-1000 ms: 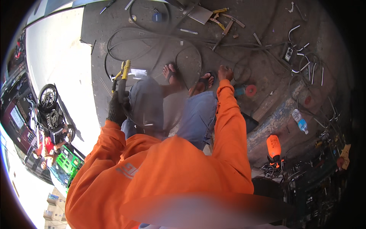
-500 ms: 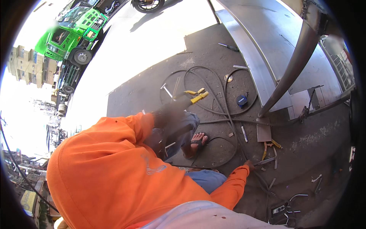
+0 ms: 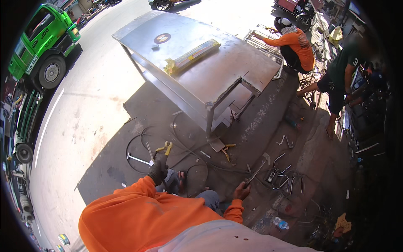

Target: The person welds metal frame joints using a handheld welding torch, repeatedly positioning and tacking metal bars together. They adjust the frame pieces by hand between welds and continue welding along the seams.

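My left hand (image 3: 158, 171), in a dark glove, is closed around a yellow-jawed welding electrode holder (image 3: 168, 150) at the lower middle. Thin rods (image 3: 150, 153) stick up beside it, and I cannot tell whether the hand grips them too. A pale T-shaped metal piece (image 3: 139, 160) lies just left of that hand. My bare right hand (image 3: 242, 191) grips a chipping hammer (image 3: 257, 171), whose metal head points up and right. Ahead of the hands, a yellow ground clamp (image 3: 227, 152) lies by a metal plate (image 3: 217, 145) under the leg of a sheet-metal table (image 3: 168, 90).
Cables (image 3: 197, 155) loop across the ground. A power outlet box (image 3: 272, 174) and bent metal rods (image 3: 289, 180) lie right. The table bears a yellow box (image 3: 193, 56) and a disc (image 3: 162, 38). Two co-workers (image 3: 296, 44) are at far right. A water bottle (image 3: 280, 223) lies near.
The view has lifted and turned, bringing the whole table and the co-workers in. My right hand has raised the chipping hammer from beside the ground clamp. The electrode holder stays in my left hand.
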{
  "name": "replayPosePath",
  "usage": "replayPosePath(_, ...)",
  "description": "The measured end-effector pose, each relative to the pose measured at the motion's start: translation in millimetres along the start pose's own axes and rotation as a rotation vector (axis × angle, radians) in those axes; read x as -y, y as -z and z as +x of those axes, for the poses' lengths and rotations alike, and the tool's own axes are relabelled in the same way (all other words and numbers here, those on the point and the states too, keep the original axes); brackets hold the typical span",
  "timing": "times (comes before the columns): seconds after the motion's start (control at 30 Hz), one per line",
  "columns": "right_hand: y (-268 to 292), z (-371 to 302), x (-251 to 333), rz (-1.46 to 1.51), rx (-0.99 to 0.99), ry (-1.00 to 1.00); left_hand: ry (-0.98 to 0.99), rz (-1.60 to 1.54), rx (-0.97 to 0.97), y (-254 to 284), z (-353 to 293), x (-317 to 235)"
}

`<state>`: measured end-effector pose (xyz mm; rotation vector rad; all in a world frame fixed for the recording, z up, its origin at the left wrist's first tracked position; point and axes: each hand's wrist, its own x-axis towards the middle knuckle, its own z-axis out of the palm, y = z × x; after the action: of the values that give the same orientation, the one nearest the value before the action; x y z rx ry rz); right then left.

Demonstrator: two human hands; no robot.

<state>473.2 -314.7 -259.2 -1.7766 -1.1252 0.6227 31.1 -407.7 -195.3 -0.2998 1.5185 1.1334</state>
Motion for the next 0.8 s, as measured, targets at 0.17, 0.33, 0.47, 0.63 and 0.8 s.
replayPosePath(0.17, 33, -5, 151, 0.260, 0.187, -0.218, -0.136, -0.295, 0.120, -22, -40, -38)
replayPosePath(0.33, 34, 23, 265, 0.376, 0.330, -0.053, -0.118, -0.295, 0.142, -30, -52, -70)
replayPosePath(0.47, 26, 41, 304, -0.007, 0.313, 0.192, -0.171, -0.396, 0.216, -42, -63, -78)
replayPosePath(0.63, 27, 65, 309, 0.074, 0.508, 0.292, -0.325, -0.634, 0.106, -80, -106, -58)
replayPosePath(0.8, 18, 91, 314, -0.037, 0.650, 0.514, -0.386, -0.656, 0.003, -111, -146, -29)
